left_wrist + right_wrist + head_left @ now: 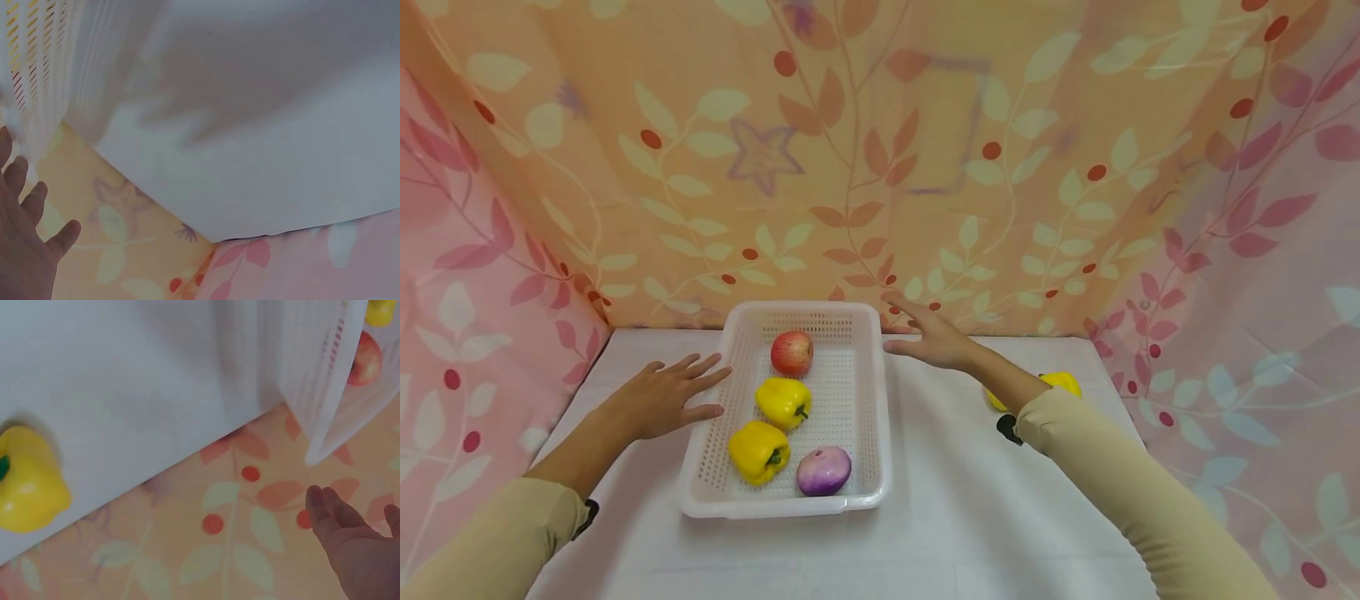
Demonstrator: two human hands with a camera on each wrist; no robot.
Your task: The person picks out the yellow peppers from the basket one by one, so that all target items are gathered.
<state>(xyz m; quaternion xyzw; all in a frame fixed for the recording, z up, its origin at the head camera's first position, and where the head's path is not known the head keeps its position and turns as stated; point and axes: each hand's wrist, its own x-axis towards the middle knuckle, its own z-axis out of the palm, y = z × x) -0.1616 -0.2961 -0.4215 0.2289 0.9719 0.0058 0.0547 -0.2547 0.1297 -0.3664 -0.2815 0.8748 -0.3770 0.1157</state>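
Note:
A white plastic basket (886, 433) with perforated sides stands on the table. Inside it lie a red apple (792, 353), two yellow bell peppers (783, 402) and a purple-and-white oval vegetable (823, 471). My left hand (662, 396) is beside the left rim, fingers straight and spread, the fingertips right at the rim in the head view. On the other side, my right hand (934, 337) is held near the far right corner of the basket, fingers extended and thumb toward the rim. Neither hand holds anything.
To the right, another yellow bell pepper (31, 481) lies on the white-covered table (955, 500); in the head view my right forearm partly hides yellow produce (1062, 383) there. Patterned cloth (865, 150) hangs behind the table and on both sides.

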